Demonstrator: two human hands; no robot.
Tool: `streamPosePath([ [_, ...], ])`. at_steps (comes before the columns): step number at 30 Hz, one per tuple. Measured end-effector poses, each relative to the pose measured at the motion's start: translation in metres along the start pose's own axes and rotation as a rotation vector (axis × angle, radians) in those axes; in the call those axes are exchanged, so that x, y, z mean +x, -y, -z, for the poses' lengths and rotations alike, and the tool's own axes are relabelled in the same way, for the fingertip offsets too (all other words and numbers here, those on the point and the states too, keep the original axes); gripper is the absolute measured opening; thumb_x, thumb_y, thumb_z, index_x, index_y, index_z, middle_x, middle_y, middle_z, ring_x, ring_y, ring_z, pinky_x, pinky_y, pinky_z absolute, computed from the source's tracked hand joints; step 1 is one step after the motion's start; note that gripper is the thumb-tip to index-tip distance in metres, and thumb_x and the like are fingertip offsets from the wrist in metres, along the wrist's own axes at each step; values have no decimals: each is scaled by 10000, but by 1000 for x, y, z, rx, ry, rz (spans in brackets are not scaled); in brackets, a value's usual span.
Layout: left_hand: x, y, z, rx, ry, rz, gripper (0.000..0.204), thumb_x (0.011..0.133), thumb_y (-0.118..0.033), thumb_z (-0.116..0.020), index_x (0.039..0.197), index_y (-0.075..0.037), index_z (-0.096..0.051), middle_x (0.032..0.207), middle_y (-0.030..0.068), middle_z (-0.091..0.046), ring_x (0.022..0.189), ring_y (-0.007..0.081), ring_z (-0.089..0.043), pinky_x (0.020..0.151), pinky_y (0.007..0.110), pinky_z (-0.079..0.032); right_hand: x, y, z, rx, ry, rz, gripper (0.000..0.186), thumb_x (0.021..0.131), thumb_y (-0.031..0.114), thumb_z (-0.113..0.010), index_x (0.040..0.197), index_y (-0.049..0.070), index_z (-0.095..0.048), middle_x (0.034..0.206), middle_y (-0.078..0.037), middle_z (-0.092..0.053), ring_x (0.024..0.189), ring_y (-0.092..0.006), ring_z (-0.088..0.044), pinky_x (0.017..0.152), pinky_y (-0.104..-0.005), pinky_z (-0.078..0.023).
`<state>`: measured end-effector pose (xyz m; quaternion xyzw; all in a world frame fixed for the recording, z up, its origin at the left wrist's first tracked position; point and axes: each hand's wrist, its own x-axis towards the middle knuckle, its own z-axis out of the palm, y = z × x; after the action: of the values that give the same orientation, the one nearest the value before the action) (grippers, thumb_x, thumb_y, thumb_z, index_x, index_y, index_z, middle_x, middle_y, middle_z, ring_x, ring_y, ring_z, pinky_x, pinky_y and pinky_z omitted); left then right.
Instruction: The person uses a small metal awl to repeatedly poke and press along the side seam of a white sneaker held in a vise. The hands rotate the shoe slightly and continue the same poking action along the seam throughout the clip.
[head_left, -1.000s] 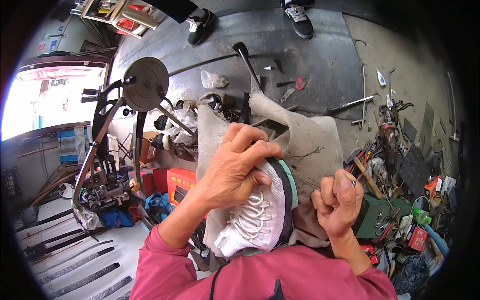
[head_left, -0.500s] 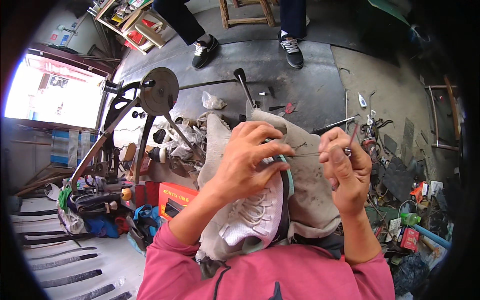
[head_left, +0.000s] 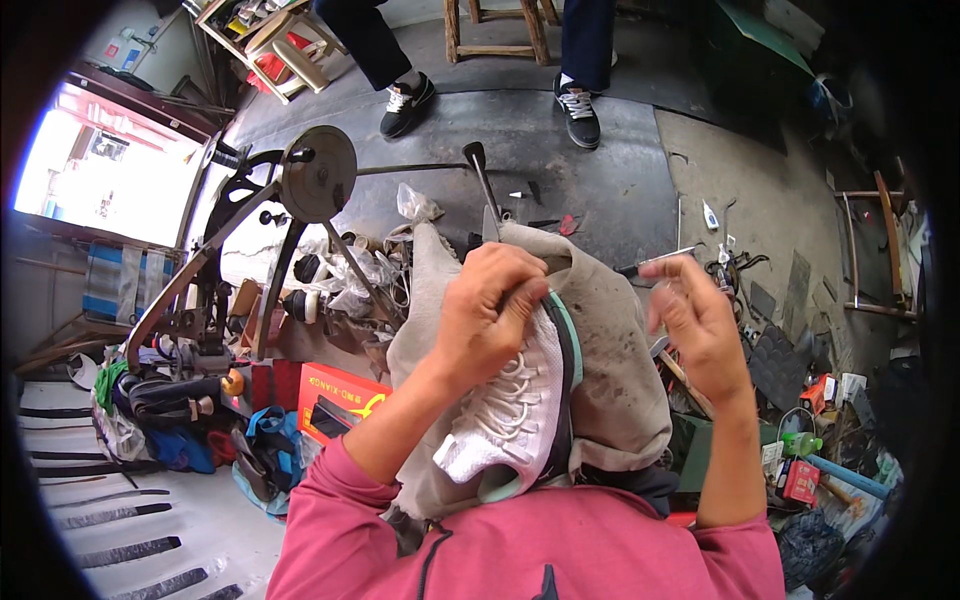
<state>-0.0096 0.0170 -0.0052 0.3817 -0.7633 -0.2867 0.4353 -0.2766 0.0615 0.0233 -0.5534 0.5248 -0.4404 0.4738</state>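
Observation:
A white lace-up shoe [head_left: 500, 420] with a dark and mint edge lies slanted on the stained grey cloth [head_left: 615, 375] over my lap. My left hand [head_left: 488, 315] grips the shoe's upper end, fingers bent over it and thumb pressed in, covering that end. To the right of the shoe, my right hand [head_left: 695, 325] is raised above the cloth with curled fingers. Its fingertips are blurred, and I cannot make out what is in them.
A black cast-iron machine with a wheel [head_left: 318, 175] stands left beside a red-orange box [head_left: 335, 385]. Another person's shoes [head_left: 580, 122] and legs are ahead, by a wooden stool [head_left: 495, 50]. Tools and clutter [head_left: 800, 480] crowd the right. Black strips [head_left: 115, 555] lie lower left.
My right hand has risen since a second ago; the tool and thread visible in it earlier no longer show clearly. My left hand's thumb has moved up over the shoe's end.

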Motion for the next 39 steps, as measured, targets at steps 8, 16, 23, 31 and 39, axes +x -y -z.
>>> streamPosePath([
  [8,-8,0,1,-206,-69,325,119,1033,-62,-618,958,28,-592,1037,128,-697,921,201,-627,855,312,-496,-19,11,-21,-123,241,84,135,975,89,-710,1057,-10,-671,722,-141,-690,643,-284,-677,643,-343,-522],
  [16,-4,-5,9,-177,-48,336,138,1045,-94,-608,985,29,-628,975,97,-694,848,143,-592,791,302,-489,9,-5,-48,-276,170,89,95,983,38,-704,1024,-44,-681,733,-84,-685,626,-104,-623,579,-281,-476],
  [23,1,-8,10,-130,-27,421,193,1070,-153,-596,1035,14,-687,834,20,-617,792,96,-537,728,269,-443,13,-10,-38,862,140,-100,174,1054,211,-686,983,56,-718,714,71,-561,547,-10,-444,501,-201,-343],
  [31,2,-3,3,-206,-56,411,275,1104,-244,-589,1013,-11,-701,809,-48,-571,761,44,-465,680,218,-379,24,-5,-60,-255,73,171,170,941,147,-791,987,-10,-748,701,-140,-697,602,-208,-688,571,-336,-501],
  [39,4,2,5,-163,-27,414,240,1095,-206,-606,966,-10,-661,827,-22,-617,797,63,-531,717,237,-435,14,-6,-54,-238,-79,353,146,980,81,-702,880,1,-632,801,-99,-666,588,-146,-481,567,-290,-411],
])
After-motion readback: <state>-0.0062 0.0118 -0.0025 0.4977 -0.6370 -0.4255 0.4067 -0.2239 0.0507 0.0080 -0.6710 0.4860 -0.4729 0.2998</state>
